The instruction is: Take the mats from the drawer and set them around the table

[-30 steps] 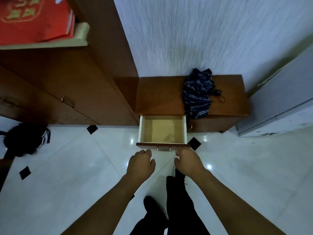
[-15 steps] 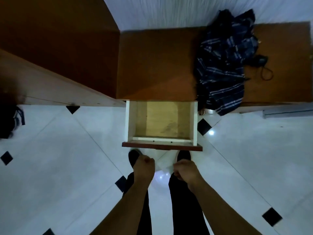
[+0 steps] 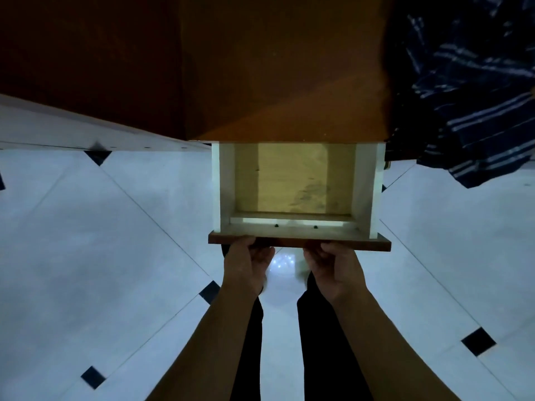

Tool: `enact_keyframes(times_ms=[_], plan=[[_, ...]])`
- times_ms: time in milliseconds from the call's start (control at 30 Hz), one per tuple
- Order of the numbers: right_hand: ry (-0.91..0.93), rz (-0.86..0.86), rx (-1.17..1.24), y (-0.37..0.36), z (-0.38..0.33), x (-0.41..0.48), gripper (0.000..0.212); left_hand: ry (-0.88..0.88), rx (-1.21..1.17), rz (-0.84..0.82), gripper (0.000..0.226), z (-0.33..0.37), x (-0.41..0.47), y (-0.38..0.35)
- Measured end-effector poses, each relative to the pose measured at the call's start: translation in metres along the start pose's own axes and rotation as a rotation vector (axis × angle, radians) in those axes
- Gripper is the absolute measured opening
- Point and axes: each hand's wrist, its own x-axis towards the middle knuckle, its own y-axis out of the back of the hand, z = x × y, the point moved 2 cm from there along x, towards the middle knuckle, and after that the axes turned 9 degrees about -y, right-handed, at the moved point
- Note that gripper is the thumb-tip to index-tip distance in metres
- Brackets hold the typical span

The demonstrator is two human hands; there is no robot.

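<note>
Change: the left hand (image 3: 246, 267) and the right hand (image 3: 333, 270), held apart from the drawer (image 3: 366, 183) half a second ago, are now brought against its front board.
Fingers: both sets are curled on the board's lower edge, tips hidden.
Drawer: it is pulled out beneath the cabinet top (image 3: 275, 68); pale walls, yellowish smudged bottom.
Mats: none are seen inside.
Meaning: closing is judged to be in hand.

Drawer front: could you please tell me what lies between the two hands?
In the head view, only bare drawer front and shiny floor lie between left hand and right hand.
</note>
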Motion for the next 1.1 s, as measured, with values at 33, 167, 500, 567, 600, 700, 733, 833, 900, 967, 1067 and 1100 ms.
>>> enact_keyframes(times_ms=[33, 167, 500, 567, 600, 700, 733, 833, 900, 967, 1067, 1100], plan=[[0.030, -0.004, -0.001, -0.007, -0.004, 0.001, 0.026, 0.005, -0.009, -0.003, 0.012, 0.001, 0.003, -0.006], [0.071, 0.002, -0.065, -0.036, -0.026, 0.009, 0.024, -0.028, 0.021, -0.016, 0.012, 0.015, 0.017, -0.029], [0.207, -0.034, -0.511, -0.111, -0.098, 0.036, 0.014, -0.417, 0.584, -0.115, 0.009, 0.070, 0.040, -0.118], [0.233, -0.018, -0.555, -0.118, -0.107, 0.039, 0.009, -0.525, 0.733, -0.143, 0.007, 0.078, 0.041, -0.127], [0.247, -0.015, -0.573, -0.122, -0.110, 0.040, 0.010, -0.556, 0.748, -0.151, 0.006, 0.081, 0.040, -0.131], [0.254, -0.009, -0.612, -0.129, -0.120, 0.043, 0.016, -0.577, 0.735, -0.139, 0.012, 0.089, 0.041, -0.139], [0.251, -0.005, -0.617, -0.131, -0.123, 0.043, 0.016, -0.582, 0.745, -0.137, 0.015, 0.091, 0.041, -0.141], [0.249, 0.007, -0.631, -0.131, -0.127, 0.046, 0.016, -0.612, 0.744, -0.118, 0.007, 0.093, 0.041, -0.142], [0.250, 0.009, -0.651, -0.131, -0.127, 0.045, 0.017, -0.621, 0.727, -0.119, 0.011, 0.092, 0.039, -0.143], [0.251, 0.020, -0.680, -0.129, -0.127, 0.041, 0.016, -0.617, 0.715, -0.143, 0.009, 0.091, 0.039, -0.141], [0.266, 0.025, -0.742, -0.124, -0.126, 0.026, 0.016, -0.598, 0.709, -0.193, 0.005, 0.091, 0.030, -0.137], [0.276, 0.027, -0.769, -0.123, -0.127, 0.019, 0.014, -0.605, 0.731, -0.203, 0.008, 0.091, 0.026, -0.137]])
